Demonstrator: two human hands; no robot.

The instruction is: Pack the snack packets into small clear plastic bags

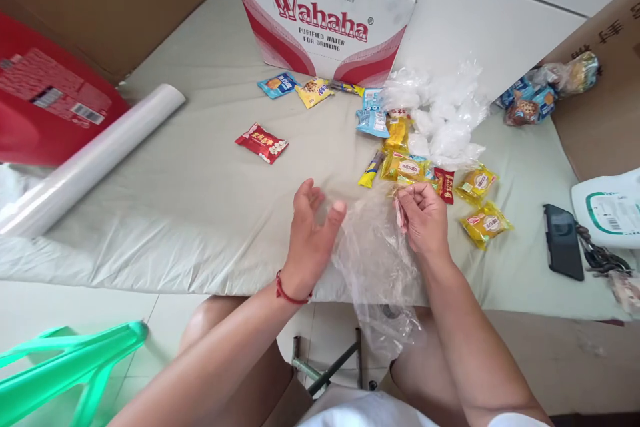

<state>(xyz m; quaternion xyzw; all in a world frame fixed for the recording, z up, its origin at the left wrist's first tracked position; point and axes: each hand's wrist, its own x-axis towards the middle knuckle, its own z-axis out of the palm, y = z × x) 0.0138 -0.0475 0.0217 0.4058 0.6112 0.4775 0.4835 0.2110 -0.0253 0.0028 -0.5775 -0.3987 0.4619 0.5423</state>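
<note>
A clear plastic bag (pixel 377 267) hangs over the near edge of the pale cloth-covered surface (pixel 200 200), held between my two hands. My left hand (pixel 313 227), with a red string at the wrist, pinches the bag's left rim with fingers partly spread. My right hand (pixel 424 217) grips the right rim together with a small red-and-white wrapper. Just beyond my right hand lie several yellow snack packets (pixel 404 167), a red packet (pixel 445 185) and two more yellow packets (pixel 485 222).
A red snack packet (pixel 261 142) lies alone to the left; blue and yellow packets (pixel 310 89) sit by the Wahaha carton (pixel 325 13). Crumpled clear bags (pixel 445 113), a film roll (pixel 90 160), a black phone (pixel 563 241), cardboard boxes and a green stool (pixel 65 360) surround me.
</note>
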